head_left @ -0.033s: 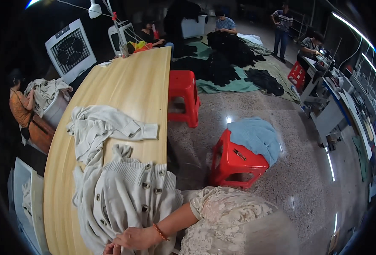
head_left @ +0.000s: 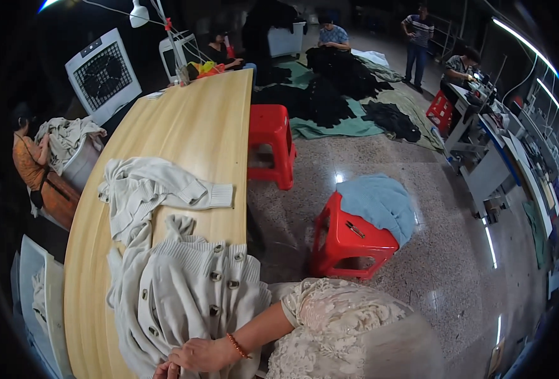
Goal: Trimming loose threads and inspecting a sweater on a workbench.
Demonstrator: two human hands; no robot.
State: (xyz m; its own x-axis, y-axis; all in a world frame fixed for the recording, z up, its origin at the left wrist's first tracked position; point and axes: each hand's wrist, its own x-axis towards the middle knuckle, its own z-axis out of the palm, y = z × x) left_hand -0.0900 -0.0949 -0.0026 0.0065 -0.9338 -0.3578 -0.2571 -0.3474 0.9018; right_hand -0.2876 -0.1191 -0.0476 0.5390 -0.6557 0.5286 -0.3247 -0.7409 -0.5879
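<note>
An off-white knitted cardigan (head_left: pixel 184 290) with dark buttons and ribbed edges lies bunched along the near end of the wooden table (head_left: pixel 191 120). One long sleeve stretches away toward the far side. My right hand (head_left: pixel 198 355), a beaded bracelet on its wrist, rests low on the knit with its fingers bent and pinched together at the cloth. Close against it, at the lower edge of the picture, only the fingers of my left hand (head_left: pixel 164 371) show, closed on the same cardigan. What exactly lies between the fingertips is hidden.
Right of the table stand a red stool (head_left: pixel 336 243) bearing blue cloth (head_left: pixel 377 205) and thread snips (head_left: pixel 355 229), and another red stool (head_left: pixel 272 145). A white bin (head_left: pixel 55 303) is at left. Beyond are dark garments (head_left: pixel 317 101), an air cooler (head_left: pixel 102 76), sewing machines and several people.
</note>
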